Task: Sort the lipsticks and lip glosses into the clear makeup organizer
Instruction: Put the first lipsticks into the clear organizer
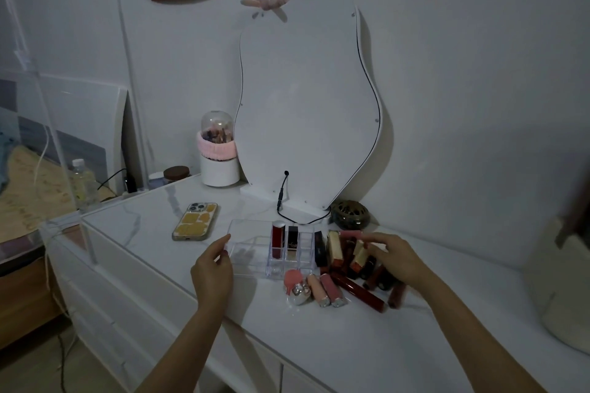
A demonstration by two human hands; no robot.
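The clear makeup organizer [245,233] stands on the white dresser top. A red lipstick [277,239] and a black lipstick [292,238] stand upright in its small compartments. My left hand [212,268] grips the organizer's left edge. To its right lies a pile of lipsticks and lip glosses [351,268], with pink tubes [322,290] and a long dark red gloss [359,292] in front. My right hand [394,258] hovers over the pile, its fingertips pinching a pink lip gloss [351,234].
A phone [195,222] lies left of the organizer. A wavy mirror [306,105] with its cable stands behind, beside a brush holder [219,153] and a dark round dish [349,213]. A cream bag [562,281] sits at the right edge.
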